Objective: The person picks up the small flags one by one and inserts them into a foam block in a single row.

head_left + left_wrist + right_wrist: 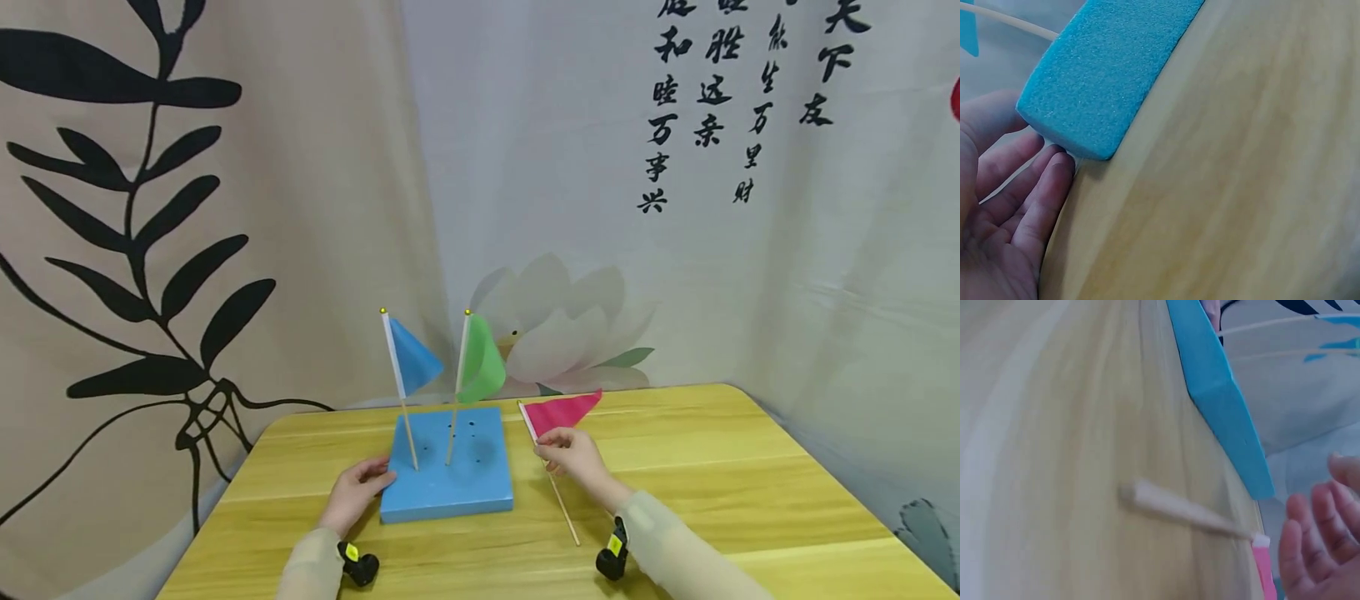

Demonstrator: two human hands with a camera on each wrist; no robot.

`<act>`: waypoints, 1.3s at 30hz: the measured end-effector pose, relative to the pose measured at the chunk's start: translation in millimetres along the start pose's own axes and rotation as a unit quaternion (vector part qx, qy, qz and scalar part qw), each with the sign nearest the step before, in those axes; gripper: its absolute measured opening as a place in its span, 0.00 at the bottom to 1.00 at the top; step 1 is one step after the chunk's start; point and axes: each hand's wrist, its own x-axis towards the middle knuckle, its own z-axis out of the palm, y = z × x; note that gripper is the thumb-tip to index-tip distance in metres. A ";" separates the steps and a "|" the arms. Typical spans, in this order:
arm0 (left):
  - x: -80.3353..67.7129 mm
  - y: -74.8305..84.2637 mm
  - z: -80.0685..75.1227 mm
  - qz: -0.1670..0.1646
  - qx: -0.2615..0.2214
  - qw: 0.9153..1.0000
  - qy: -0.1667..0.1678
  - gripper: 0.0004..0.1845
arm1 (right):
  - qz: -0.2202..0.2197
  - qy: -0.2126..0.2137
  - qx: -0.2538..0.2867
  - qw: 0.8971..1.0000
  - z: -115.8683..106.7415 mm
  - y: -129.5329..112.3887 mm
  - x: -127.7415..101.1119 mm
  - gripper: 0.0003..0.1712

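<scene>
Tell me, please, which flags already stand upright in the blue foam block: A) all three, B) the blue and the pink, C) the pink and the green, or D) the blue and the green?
D: the blue flag and green flag stand in the foam block, while the pink flag lies by the right hand on the table.

Left hand (1004, 212) open, fingertips (1060, 167) touching blue foam block (1107, 69) corner on wooden table (1241, 187).

2 flags (442, 367) in block (457, 487), 1 flag (558, 414) right.
</scene>
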 end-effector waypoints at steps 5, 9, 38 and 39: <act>-2.0 2.1 -1.1 0.003 -0.001 1.000 -0.004 0.26 | 0.030 -0.010 -0.029 0.999 -14.4 7.5 -10.0 0.07; -3.8 1.9 -1.0 0.008 0.003 1.000 -0.009 0.27 | 0.027 0.000 -0.085 0.996 -21.9 10.8 -20.0 0.05; -3.4 -0.3 -0.7 0.007 0.015 1.000 -0.007 0.26 | -0.021 -0.101 -0.279 0.955 -21.0 13.0 -25.2 0.26; -3.0 -0.7 -0.4 0.008 0.016 1.000 -0.007 0.26 | -0.021 -0.099 -0.281 0.955 -20.9 12.8 -25.5 0.26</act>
